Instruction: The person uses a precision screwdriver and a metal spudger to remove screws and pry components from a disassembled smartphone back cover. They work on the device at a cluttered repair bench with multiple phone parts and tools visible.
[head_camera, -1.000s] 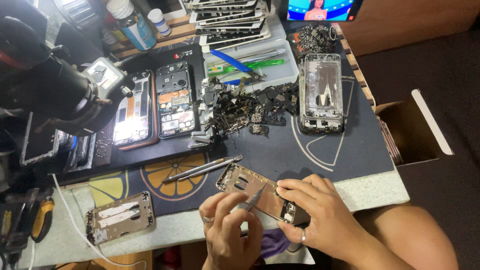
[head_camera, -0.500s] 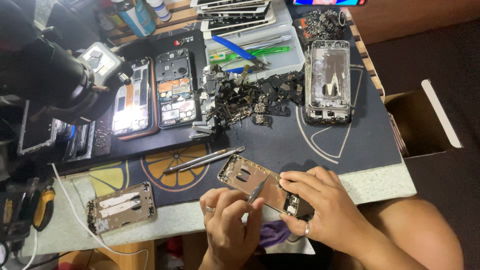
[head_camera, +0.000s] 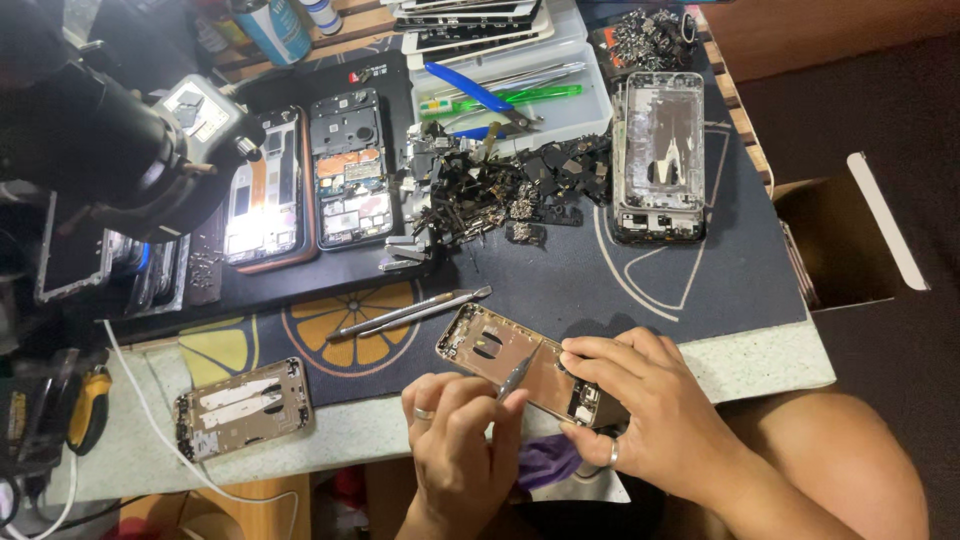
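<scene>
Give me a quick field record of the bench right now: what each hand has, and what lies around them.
left hand: grips a thin metal tool, tip on the gold phone frame
right hand: pins that frame's near end at the mat edge
beside frame: two metal pry tools lying on the dark work mat
front left: second gold frame on the pale counter
mid mat: heap of small dark parts
far right of mat: silver phone chassis
far left: two opened phones side by side
</scene>
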